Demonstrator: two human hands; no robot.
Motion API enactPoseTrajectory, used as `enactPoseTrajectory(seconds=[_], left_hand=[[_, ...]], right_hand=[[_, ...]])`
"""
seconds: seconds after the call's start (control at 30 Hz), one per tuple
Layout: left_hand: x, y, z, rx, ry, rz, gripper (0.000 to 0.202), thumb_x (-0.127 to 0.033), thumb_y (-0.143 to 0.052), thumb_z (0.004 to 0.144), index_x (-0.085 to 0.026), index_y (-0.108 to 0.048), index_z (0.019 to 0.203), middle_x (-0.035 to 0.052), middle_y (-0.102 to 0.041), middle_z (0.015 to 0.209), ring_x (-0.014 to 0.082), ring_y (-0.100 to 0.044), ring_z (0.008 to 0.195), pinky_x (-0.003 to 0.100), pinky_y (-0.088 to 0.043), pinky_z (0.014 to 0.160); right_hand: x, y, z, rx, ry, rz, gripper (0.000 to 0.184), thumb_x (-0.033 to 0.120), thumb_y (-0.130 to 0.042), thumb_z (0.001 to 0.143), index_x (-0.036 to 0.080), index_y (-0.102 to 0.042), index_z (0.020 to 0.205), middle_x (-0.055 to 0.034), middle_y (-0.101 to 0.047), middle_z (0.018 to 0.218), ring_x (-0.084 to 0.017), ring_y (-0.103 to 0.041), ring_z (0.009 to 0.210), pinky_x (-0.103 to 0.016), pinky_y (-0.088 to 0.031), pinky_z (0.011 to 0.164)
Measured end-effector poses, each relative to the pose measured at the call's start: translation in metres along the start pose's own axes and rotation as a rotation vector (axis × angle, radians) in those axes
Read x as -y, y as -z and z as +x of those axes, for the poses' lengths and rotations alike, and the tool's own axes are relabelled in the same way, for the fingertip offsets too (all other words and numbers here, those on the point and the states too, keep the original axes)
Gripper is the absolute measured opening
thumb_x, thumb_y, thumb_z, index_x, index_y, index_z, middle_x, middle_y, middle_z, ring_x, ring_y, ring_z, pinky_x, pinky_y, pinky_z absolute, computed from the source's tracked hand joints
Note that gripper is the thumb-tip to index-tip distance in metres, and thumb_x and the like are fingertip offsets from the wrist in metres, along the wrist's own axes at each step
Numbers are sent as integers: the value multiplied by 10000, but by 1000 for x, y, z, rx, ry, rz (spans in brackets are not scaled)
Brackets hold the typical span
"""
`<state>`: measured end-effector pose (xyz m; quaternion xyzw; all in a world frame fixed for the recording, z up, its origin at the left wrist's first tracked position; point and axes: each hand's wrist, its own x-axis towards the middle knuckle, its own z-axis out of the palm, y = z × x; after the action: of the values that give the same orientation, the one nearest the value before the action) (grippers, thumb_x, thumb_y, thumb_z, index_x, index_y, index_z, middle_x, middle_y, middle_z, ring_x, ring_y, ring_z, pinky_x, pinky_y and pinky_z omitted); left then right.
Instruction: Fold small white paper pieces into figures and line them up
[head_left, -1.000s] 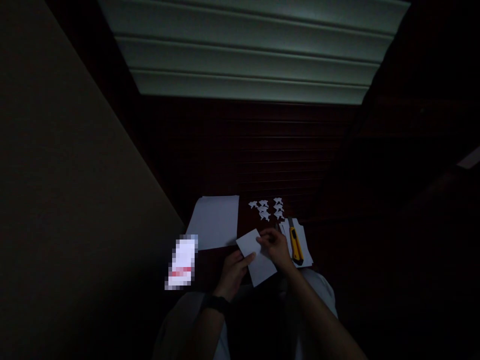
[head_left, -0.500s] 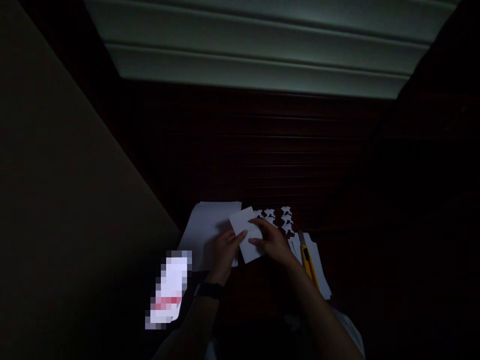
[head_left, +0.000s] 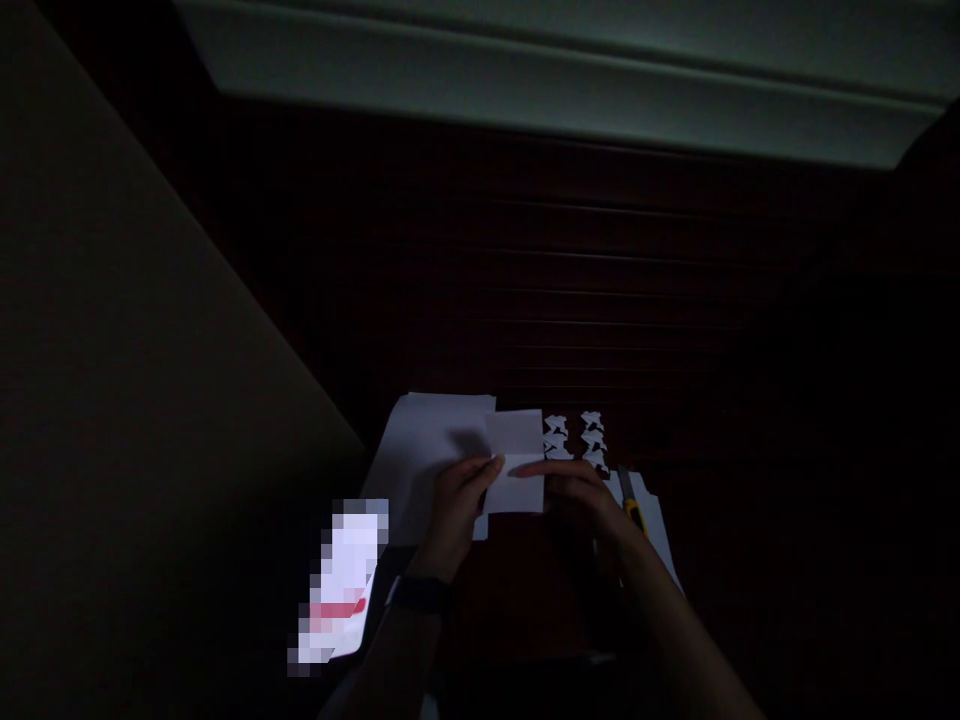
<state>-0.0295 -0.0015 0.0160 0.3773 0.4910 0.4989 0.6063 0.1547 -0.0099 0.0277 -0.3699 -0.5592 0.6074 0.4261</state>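
Note:
A small white sheet of paper [head_left: 517, 433], with a crease across its middle, is held up in front of me. My left hand [head_left: 457, 505] pinches its left edge, the thumb on the near face and the fingers partly behind. My right hand [head_left: 592, 495] is closed at the right edge; its index finger lies across the lower half, and the thumb is hidden. Beyond the right hand are several small folded paper figures [head_left: 555, 440], with another column of folded figures [head_left: 593, 438] farther right. Larger white sheets [head_left: 427, 430] lie behind and left of the left hand.
A yellow utility knife [head_left: 634, 512] rests on white paper pieces [head_left: 660, 530] at the right, partly behind my right forearm. A lit phone [head_left: 349, 575], its screen blurred out, lies at the left. A pale wall [head_left: 150, 300] stands on the left. The scene is very dark.
The paper has turned from tilted to nearly upright and now shows a crease. My right hand has shifted, laying its index finger across the paper. The camera view has moved slightly.

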Motion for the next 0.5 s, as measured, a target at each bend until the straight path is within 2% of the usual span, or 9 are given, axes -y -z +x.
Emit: enactPoseTrajectory(seconds=[0.07, 0.2, 0.33, 0.5], left_hand=[[0, 2, 1, -19, 15, 15, 323, -405, -697, 676, -126, -684, 838, 54, -686, 722, 152, -618, 587, 212, -429, 479], [3, 1, -1, -26, 27, -39, 320, -390, -708, 667, -126, -678, 845, 63, -694, 761, 157, -632, 620, 222, -462, 513], [7, -2, -2, 56, 14, -106, 313, -351, -713, 675, -129, -667, 891, 99, -702, 886, 207, -663, 770, 276, -513, 626], [9, -3, -3, 99, -3, -63, 345, -340, -704, 694, -116, -644, 949, 142, -692, 949, 246, -668, 823, 317, -533, 663]], right_hand=[[3, 1, 0, 73, -7, 21, 377, 170, -458, 735, 209, -683, 1034, -39, -690, 936, -199, -623, 828, -311, -496, 707], [2, 6, 2, 113, 2, -144, 422, 119, -586, 685, 234, -658, 1085, -30, -685, 996, -198, -622, 884, -328, -488, 782], [-1, 12, 4, 103, 25, -246, 373, 204, -715, 662, 244, -683, 1031, -44, -665, 1080, -220, -608, 979, -370, -456, 888], [-4, 15, 6, 95, 29, -297, 284, 285, -728, 672, 230, -716, 951, -54, -694, 1008, -227, -635, 935, -356, -484, 852]])
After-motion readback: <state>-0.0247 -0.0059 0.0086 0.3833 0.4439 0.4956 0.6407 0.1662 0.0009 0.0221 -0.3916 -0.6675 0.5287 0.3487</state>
